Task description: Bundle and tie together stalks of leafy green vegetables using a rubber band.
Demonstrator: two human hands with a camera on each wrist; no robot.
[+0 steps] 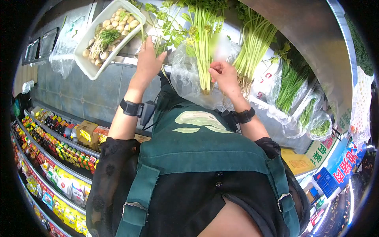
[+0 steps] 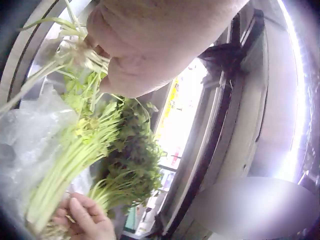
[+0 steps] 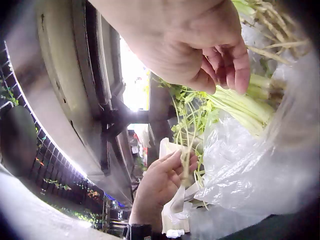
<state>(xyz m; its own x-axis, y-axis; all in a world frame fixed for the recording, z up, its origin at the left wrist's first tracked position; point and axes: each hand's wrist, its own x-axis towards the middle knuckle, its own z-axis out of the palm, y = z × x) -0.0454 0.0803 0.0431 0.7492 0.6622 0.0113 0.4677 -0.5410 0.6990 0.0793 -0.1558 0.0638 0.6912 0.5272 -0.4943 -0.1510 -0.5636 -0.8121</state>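
Thin, leafy celery stalks [image 3: 186, 140] pass between the thumb and fingers of my left hand [image 1: 147, 63], which holds them beside the counter's front edge. My right hand [image 1: 226, 81] is at the lower stalks of a pale green celery bunch [image 1: 203, 47], with its fingers bent and the thumb close to the index finger. In the left wrist view its fingertips [image 2: 75, 201] overlap the edge of that bunch; I cannot tell whether they pinch a stalk. Clear plastic [image 1: 183, 75] lies under and around the bunch.
A second celery bunch [image 1: 254, 47] with roots lies to the right. Beyond it are bagged green bunches [image 1: 290, 91]. At the left, a white tub [image 1: 85, 65] contains round pale vegetables and some greens. Packed store shelves [image 1: 59, 158] stand at the lower left, past the tiled floor [image 1: 98, 91].
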